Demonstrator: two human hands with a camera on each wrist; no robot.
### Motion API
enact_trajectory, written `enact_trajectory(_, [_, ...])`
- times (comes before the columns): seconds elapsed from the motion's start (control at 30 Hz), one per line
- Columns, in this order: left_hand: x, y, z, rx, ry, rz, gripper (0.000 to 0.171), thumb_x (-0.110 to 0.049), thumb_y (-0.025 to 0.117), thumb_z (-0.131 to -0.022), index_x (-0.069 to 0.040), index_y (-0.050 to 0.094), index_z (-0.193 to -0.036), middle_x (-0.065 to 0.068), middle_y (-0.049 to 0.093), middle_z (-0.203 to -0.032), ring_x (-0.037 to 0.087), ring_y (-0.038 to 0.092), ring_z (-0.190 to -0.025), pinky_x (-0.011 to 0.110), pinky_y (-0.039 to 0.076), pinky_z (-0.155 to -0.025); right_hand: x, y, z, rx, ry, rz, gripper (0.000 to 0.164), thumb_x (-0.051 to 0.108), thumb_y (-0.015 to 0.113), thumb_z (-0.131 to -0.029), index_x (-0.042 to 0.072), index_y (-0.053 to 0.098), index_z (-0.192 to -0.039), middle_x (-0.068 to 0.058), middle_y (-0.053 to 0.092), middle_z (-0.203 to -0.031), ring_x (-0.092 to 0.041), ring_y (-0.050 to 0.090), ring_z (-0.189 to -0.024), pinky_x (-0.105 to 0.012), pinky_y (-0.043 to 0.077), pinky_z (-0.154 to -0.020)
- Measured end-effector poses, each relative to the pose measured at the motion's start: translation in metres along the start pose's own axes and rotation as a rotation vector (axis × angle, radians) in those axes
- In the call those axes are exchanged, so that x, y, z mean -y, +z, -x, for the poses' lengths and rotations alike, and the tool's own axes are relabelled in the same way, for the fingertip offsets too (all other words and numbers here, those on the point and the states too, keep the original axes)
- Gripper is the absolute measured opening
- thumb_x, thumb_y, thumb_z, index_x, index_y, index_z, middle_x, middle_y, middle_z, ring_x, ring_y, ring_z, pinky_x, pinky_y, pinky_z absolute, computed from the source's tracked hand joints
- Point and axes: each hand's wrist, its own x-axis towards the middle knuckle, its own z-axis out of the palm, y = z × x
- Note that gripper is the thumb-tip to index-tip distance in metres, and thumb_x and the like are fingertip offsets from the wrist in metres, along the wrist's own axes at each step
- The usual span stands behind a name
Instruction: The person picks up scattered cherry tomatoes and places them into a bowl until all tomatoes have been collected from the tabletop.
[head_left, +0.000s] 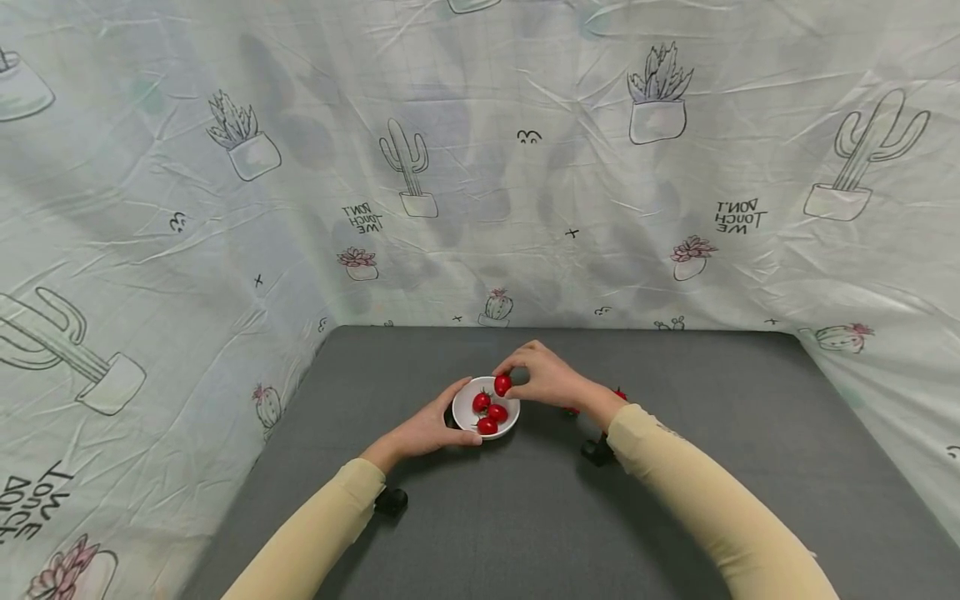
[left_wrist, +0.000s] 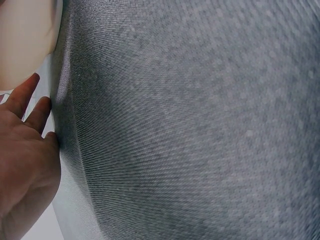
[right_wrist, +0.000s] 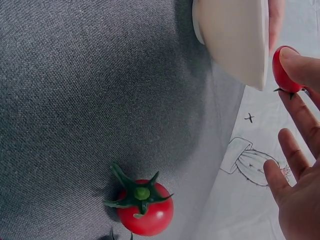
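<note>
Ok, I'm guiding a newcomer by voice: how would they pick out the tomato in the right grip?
On the dark grey table sits a white bowl with three red tomatoes inside. Over its far-right part, the person's right grip pinches the raised tomato. It alone is held up in the air; the others in view lie in the bowl or on the table.

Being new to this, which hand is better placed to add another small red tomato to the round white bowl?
Likely the right hand: it pinches a tomato at the bowl, which the left hand holds.
</note>
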Motion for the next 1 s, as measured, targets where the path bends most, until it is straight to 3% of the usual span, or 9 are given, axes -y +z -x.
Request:
enact_trajectory(0.77, [-0.008, 0.018, 0.016, -0.031, -0.023, -0.009, 0.109, -0.048, 0.087, -0.080, -0.031, 0.020, -0.164, 0.001, 0.032, -0.161, 0.024, 0.032, -0.146, 0.056, 0.028, -0.116, 0.005, -0.010, 0.026, 0.004, -0.025, -0.008, 0.038, 0.026, 0.081, -0.091, 0.022, 0.073, -0.129, 0.006, 0.064, -0.128, -0.026, 0.038, -0.135, -0.056, 0.039, -0.105])
enact_trajectory(1.0, [-0.011, 0.024, 0.022, -0.038, -0.022, -0.007, 0.109, -0.047, 0.087, -0.081, -0.030, 0.019, -0.165, 0.001, 0.032, -0.161, 0.025, 0.033, -0.145, 0.056, 0.029, -0.115, 0.002, -0.019, 0.043, -0.009, -0.045, -0.018, 0.038, 0.025, 0.081, -0.092, 0.030, 0.072, -0.128, 0.009, 0.062, -0.129, -0.025, 0.037, -0.136, -0.056, 0.040, -0.104])
